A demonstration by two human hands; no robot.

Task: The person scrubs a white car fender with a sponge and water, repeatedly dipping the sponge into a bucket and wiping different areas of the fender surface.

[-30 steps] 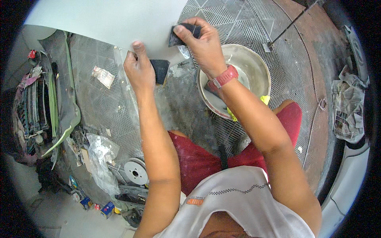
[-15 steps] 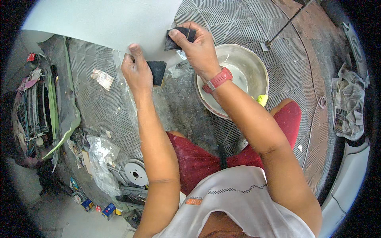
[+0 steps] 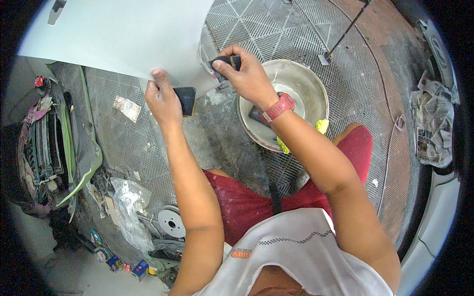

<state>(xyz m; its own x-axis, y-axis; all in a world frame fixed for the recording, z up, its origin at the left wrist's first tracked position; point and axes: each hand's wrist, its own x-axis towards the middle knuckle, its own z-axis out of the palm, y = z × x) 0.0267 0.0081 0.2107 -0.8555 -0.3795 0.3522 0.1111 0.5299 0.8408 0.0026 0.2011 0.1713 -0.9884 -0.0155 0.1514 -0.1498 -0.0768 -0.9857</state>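
A large smooth white panel (image 3: pixel 118 39) with a slot at its far left spreads across the far side. At its near edge is my left hand (image 3: pixel 165 101), closed, with the thumb on the edge and the other fingers partly hidden. Beside these fingers shows a dark flat piece (image 3: pixel 184 100); whether the hand holds it I cannot tell. My right hand (image 3: pixel 249 74) pinches a folded dark sheet, probably sandpaper (image 3: pixel 225 63), against the panel's right edge. A round pale basin (image 3: pixel 322 93) stands under my right wrist, with a yellow cloth (image 3: pixel 321 126) on its rim.
Grooved floor tiles (image 3: pixel 123 143) surround me. To the left are a green-edged vehicle part (image 3: pixel 89 123), clear plastic (image 3: pixel 131 207) and a brake disc (image 3: pixel 171 221). Right of me are a cable (image 3: pixel 387 167) and crumpled plastic-wrapped paper (image 3: pixel 432 128); a thin stand (image 3: pixel 340 39) rises far right.
My right hand and its dark sheet have come nearer, onto the panel's right edge. My left hand has shifted slightly nearer and left, and the view has moved a little.
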